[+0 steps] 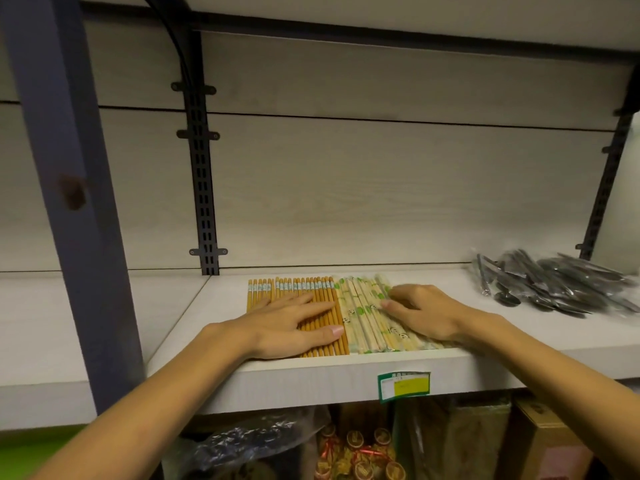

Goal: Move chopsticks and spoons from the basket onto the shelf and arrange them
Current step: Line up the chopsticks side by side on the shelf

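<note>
Two hands on chopsticks

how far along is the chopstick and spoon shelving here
Done: brown chopsticks and paper-wrapped chopsticks lie side by side on the shelf. In hand: left hand and right hand press flat on them, straightening the rows. Left: the bagged black spoons lie in a loose heap.

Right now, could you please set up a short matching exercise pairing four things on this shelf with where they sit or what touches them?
Things:
1. brown chopsticks
2. wrapped chopsticks
3. black spoons
4. price tag

Places:
A. far right of the shelf, in clear bags
B. on the shelf's front edge
C. under the left hand
D. under the right hand

Pairs: 1-C, 2-D, 3-A, 4-B
</note>
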A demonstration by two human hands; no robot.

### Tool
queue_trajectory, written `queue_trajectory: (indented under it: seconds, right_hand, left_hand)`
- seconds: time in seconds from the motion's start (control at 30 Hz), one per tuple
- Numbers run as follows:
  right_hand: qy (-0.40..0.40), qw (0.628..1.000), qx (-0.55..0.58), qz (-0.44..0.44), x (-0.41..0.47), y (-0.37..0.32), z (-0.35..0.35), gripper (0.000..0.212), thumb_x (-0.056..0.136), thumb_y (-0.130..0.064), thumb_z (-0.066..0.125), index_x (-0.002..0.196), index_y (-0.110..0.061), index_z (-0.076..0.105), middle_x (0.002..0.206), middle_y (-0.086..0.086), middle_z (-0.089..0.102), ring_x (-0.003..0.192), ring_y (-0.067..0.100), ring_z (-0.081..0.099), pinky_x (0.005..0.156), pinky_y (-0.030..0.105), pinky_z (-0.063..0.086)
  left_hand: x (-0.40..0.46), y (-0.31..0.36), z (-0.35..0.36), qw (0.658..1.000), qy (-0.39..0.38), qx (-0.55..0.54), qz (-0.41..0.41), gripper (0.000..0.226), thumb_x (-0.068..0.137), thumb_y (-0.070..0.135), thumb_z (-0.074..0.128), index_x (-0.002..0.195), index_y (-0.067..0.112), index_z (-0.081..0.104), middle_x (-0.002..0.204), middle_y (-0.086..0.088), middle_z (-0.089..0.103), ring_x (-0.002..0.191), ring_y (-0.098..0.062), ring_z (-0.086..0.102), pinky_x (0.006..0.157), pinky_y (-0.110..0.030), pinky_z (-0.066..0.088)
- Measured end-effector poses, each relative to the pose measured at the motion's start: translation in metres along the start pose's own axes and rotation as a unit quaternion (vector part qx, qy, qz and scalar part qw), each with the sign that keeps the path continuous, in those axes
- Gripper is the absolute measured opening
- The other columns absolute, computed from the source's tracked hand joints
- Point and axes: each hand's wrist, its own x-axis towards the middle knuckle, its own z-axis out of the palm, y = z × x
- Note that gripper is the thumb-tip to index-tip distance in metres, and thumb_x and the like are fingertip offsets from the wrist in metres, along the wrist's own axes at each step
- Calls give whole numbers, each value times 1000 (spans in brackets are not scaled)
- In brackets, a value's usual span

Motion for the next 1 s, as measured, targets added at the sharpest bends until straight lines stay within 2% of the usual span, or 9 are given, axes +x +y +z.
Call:
queue_trajectory:
  seconds: [0.07,0.13,0.27,0.43,0.53,0.63,0.73,0.8,1.0]
  right_hand:
    - [-16,1000,1,1,-2,5,3,65,85,-75,29,106,-21,60,97,-2,67,87,16,64,81,42,53]
    - [-19,1000,-3,-5,-1,8,5,70,82,-78,24,108,-24,59,103,-3,66,91,15,63,86,42,52]
    - [-32,999,-25,15,1,7,9,65,94,-66,20,135,-24,49,138,3,48,123,21,48,106,39,37]
    - [-51,997,-50,20,4,11,10,89,78,-83,4,143,-32,37,145,7,41,133,25,39,111,45,32]
    - [-44,997,-61,16,4,12,7,71,91,-71,16,144,-30,39,150,8,35,137,26,34,114,44,25]
    - [-55,996,-65,-21,3,9,6,67,96,-63,20,151,-26,31,161,1,16,149,18,9,120,43,6]
    - [-65,997,-30,-26,1,4,5,61,101,-52,24,145,-14,40,154,6,33,143,21,26,116,36,14]
    - [-71,997,-22,-23,-1,1,5,57,102,-49,24,142,-13,42,150,7,39,139,22,32,113,33,18]
    - [-95,995,-5,-22,-3,-1,1,63,101,-53,19,154,-20,18,162,1,13,149,15,7,119,34,3]
  left_hand:
    - [3,7,-1,1000,11,-13,16,76,77,82,18,147,53,12,161,13,0,148,-16,-1,119,-50,2]
    - [7,15,-2,999,6,-25,26,72,79,80,21,146,53,13,161,15,-1,148,-15,-1,118,-48,2]
    - [14,22,5,999,-40,-12,26,72,80,81,24,145,56,8,160,16,-8,147,-13,-11,118,-50,-7]
    - [15,22,8,999,-39,4,22,71,81,81,22,145,57,5,159,16,-10,146,-11,-13,118,-48,-10]
    - [13,23,10,999,-32,3,20,70,81,80,22,145,56,6,159,16,-9,146,-10,-13,118,-47,-10]
    - [12,24,10,999,-28,6,21,69,82,79,21,145,56,5,160,16,-9,146,-10,-13,118,-47,-10]
    - [11,25,10,999,-29,12,18,68,82,78,20,145,56,4,160,16,-10,146,-10,-13,118,-47,-10]
    - [11,26,10,999,-30,16,18,68,82,78,20,145,56,3,159,16,-10,146,-10,-14,118,-47,-10]
    - [12,23,8,999,-29,9,22,72,79,81,20,144,57,5,160,16,-8,147,-11,-11,119,-48,-7]
